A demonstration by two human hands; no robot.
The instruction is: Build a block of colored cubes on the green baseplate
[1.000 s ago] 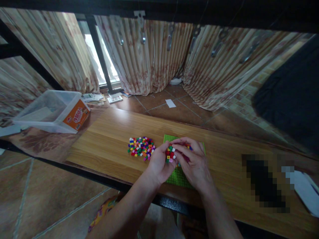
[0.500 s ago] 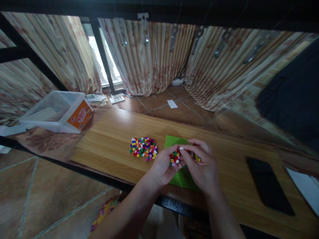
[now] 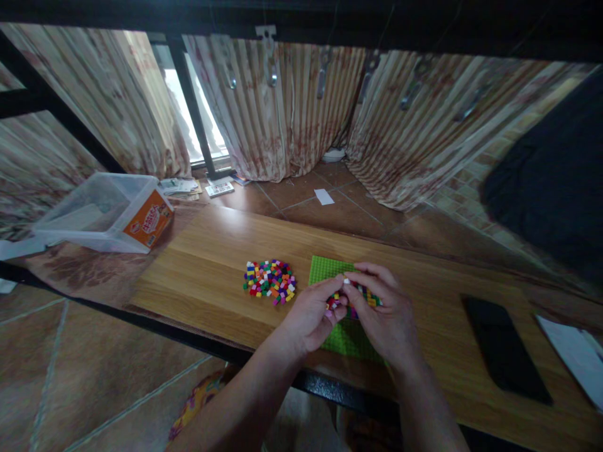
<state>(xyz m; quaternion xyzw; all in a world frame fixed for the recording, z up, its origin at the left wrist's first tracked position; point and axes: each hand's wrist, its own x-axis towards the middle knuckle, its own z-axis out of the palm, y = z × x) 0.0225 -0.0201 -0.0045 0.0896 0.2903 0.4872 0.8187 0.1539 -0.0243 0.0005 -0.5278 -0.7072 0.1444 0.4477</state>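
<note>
My left hand (image 3: 313, 314) is cupped around several small coloured toy bricks (image 3: 333, 301), with its thumb and fingertips close to my right hand. Between the thumb and forefinger of my right hand (image 3: 389, 311) is a small white brick (image 3: 347, 282). Both hands are above a green studded baseplate (image 3: 346, 339), which they partly cover. Rows of coloured bricks (image 3: 372, 297) show on the plate beneath my right fingers. To the left of my left hand, a loose pile of multicoloured bricks (image 3: 270, 280) lies on the wooden tabletop (image 3: 198, 270).
A clear plastic bin (image 3: 98, 213) with an orange label stands at the table's left end. On the right lie a black phone-like slab (image 3: 506, 348) and white paper (image 3: 570, 355). Curtains (image 3: 301, 113) hang behind the table. Something dark (image 3: 551, 182) juts in at the right.
My right fingertips and the white brick have shifted slightly right. The fingers of my left hand have curled further over the bricks in its palm. The whole view has drifted slightly.
</note>
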